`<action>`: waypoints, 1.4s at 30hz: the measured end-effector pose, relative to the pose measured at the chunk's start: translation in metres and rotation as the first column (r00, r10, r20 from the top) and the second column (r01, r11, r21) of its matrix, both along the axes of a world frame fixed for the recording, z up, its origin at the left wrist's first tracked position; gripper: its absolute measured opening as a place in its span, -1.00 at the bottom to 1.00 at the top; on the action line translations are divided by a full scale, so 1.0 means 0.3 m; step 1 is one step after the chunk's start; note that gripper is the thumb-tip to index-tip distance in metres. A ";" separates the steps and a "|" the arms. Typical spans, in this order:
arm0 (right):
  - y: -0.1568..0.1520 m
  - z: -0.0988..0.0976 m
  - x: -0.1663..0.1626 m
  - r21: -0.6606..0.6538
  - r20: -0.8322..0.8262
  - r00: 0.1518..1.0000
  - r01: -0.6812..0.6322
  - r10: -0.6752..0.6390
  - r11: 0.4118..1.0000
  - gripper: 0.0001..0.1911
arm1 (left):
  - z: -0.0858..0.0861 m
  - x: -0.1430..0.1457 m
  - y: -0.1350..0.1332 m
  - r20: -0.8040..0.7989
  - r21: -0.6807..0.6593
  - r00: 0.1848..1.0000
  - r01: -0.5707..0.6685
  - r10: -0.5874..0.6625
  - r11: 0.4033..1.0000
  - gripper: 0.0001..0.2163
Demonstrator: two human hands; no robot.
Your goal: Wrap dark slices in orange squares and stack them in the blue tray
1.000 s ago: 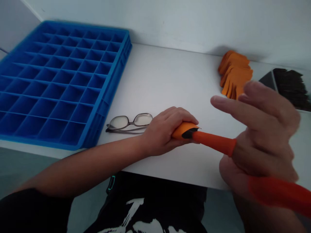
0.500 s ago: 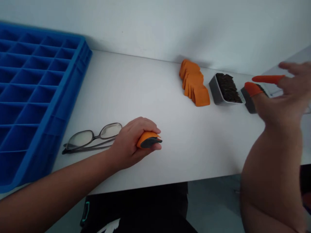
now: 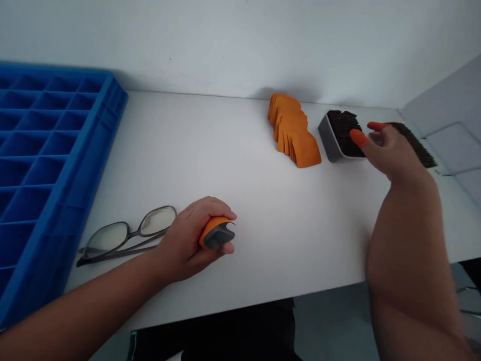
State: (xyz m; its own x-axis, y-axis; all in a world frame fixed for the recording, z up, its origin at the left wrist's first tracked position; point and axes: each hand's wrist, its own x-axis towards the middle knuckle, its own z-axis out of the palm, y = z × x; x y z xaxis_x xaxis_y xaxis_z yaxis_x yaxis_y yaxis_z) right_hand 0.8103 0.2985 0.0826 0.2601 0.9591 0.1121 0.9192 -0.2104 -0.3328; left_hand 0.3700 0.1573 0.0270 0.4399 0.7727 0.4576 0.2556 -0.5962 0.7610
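My left hand (image 3: 191, 238) rests on the white table (image 3: 233, 165), closed around a small orange and grey part (image 3: 215, 234). My right hand (image 3: 387, 150) reaches far right, its thumb and forefinger in orange finger cots, over a grey tray of dark pieces (image 3: 338, 135). The thumb and forefinger are apart, with nothing between them. A row of dark pieces (image 3: 417, 143) lies just beyond the hand. A stack of orange parts (image 3: 293, 133) stands to the left of the tray.
A blue compartment tray (image 3: 48, 165) fills the left side. Grey-framed glasses (image 3: 124, 238) lie beside my left wrist. A white wall runs along the table's back edge. A grey panel (image 3: 451, 130) stands at the right.
My right hand has swung from in front of my left hand out to the grey tray at the right. The view has turned right. My left hand keeps hold of the orange and grey part.
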 end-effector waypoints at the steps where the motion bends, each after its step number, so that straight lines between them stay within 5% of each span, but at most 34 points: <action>1: 0.003 -0.009 -0.004 -0.023 -0.030 0.999 0.038 -0.039 0.999 0.04 | -0.002 0.001 -0.001 -0.005 -0.011 1.000 0.007 -0.007 1.000 -0.66; 6: 0.039 -0.037 -0.069 -0.112 -0.083 0.977 0.186 -0.196 0.976 0.50 | 0.002 0.006 -0.007 -0.014 0.005 0.998 0.054 -0.054 0.999 -0.68; 12: 0.002 -0.019 -0.094 -0.101 -0.083 0.966 0.237 -0.246 0.966 0.40 | 0.019 0.004 -0.008 -0.038 0.091 0.998 0.054 -0.051 0.994 -0.67; 22: -0.400 -0.034 -0.007 -0.174 -0.087 0.980 0.162 -0.179 0.971 0.40 | 0.014 0.031 -0.036 0.004 0.095 0.992 0.127 -0.128 0.987 -0.65; 30: -0.660 -0.024 -0.041 -0.147 -0.118 0.964 -0.253 0.237 0.956 0.28 | 0.018 0.034 -0.036 0.028 0.086 0.990 0.136 -0.138 0.987 -0.65; 38: -0.640 -0.029 -0.245 -0.125 -0.127 0.919 -0.388 0.373 0.913 0.24 | 0.022 0.038 -0.031 0.014 0.139 0.987 0.155 -0.159 0.978 -0.62; 42: -0.558 0.023 -0.285 -0.115 -0.221 0.838 -0.530 0.498 0.840 -0.16 | 0.027 0.034 -0.032 -0.024 0.147 0.990 0.140 -0.138 0.979 -0.64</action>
